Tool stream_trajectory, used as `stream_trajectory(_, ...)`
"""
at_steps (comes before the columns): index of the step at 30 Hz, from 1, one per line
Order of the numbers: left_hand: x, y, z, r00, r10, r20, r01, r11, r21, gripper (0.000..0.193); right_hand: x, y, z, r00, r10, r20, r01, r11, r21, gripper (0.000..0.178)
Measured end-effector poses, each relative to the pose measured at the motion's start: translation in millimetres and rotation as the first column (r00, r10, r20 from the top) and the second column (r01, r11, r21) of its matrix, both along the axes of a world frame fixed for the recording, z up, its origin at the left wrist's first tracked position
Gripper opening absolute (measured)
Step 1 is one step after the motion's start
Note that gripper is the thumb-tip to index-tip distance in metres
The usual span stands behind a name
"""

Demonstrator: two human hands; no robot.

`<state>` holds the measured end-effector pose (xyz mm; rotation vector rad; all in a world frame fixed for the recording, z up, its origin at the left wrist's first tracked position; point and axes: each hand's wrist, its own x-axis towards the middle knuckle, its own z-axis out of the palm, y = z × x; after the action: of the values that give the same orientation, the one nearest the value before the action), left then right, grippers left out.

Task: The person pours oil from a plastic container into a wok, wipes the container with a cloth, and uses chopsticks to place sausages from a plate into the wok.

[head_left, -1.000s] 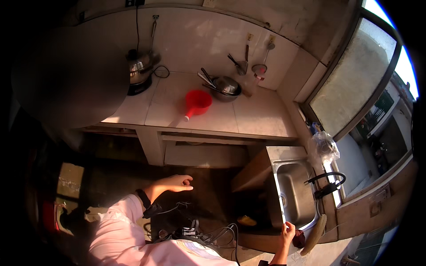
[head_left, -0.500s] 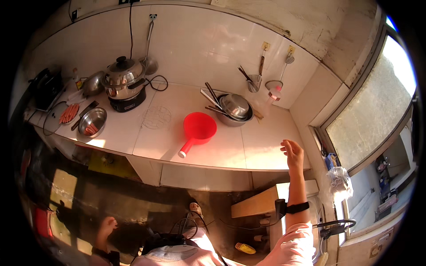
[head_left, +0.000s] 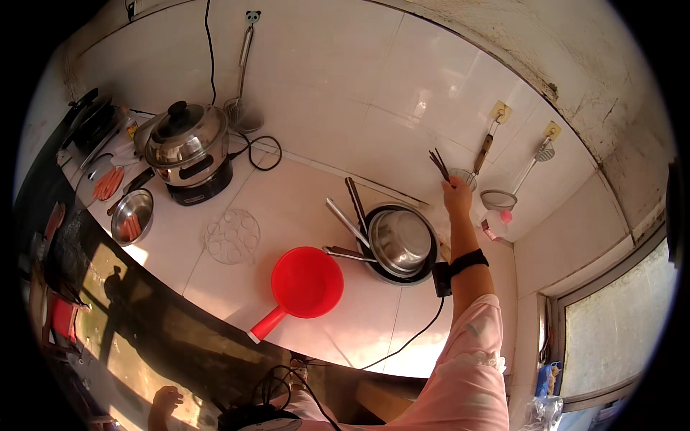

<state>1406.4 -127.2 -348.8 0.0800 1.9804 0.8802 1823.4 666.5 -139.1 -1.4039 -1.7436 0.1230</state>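
Note:
My right hand (head_left: 457, 197) is stretched out to the back wall, its fingers closed round the dark chopsticks (head_left: 440, 167) at the mouth of a wire-mesh holder (head_left: 465, 178). The hand hides the chopsticks' lower ends and part of the holder. Low on the left, over the floor, my left hand (head_left: 167, 399) hangs with loosely bent fingers and nothing visible in it. Below my right hand, a steel bowl (head_left: 404, 241) sits in a dark pan (head_left: 430, 266), with several handles sticking out to the left. A red ladle-shaped scoop (head_left: 307, 283) lies nearer the counter's front.
A lidded steel pot (head_left: 187, 140) stands on an electric base at the left. Beside it are a steel bowl of sausages (head_left: 132, 215) and a plate of sausages (head_left: 108, 183). A round clear rack (head_left: 232, 237) lies mid-counter. A strainer (head_left: 499, 200) and a pink-capped bottle (head_left: 496, 224) are at the right.
My right hand has moved from above the counter's right front up to the wall and closed on the chopsticks. My view has come closer to the counter. My left hand still hangs low.

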Motion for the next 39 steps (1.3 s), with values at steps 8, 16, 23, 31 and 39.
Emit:
stream_trajectory(8,34.8,-27.5,0.1,0.994,0.097,-0.051,-0.104,0.982,-0.159,0.026,-26.1,57.6,-7.1,0.903,-0.21,0.375,0.177,0.977,0.12,0.037)
stream_trajectory(16,26.1,-22.3,-5.6,0.999,0.05,0.01,-0.05,0.999,-0.001,0.03,-24.4,66.1,5.4,0.739,-0.313,0.597,0.194,0.947,0.257,0.011)
stream_trajectory(23,-8.7,-7.4,-11.5,0.996,0.069,0.056,-0.069,0.998,0.001,0.022,-17.7,18.2,40.6,0.91,-0.309,0.277,0.17,0.886,0.431,0.017)
stream_trajectory(31,-62.8,-8.4,-2.6,0.978,0.07,-0.199,0.031,0.885,0.464,0.03,-110.2,-262.3,155.6,0.933,0.36,-0.011,-0.277,0.735,0.619,0.017)
stream_trajectory(39,-127.7,1.7,195.4,0.687,-0.063,-0.723,0.578,0.651,0.493,0.047,-369.5,-569.2,114.5,0.063,0.99,-0.126,-0.986,0.081,0.142,0.011)
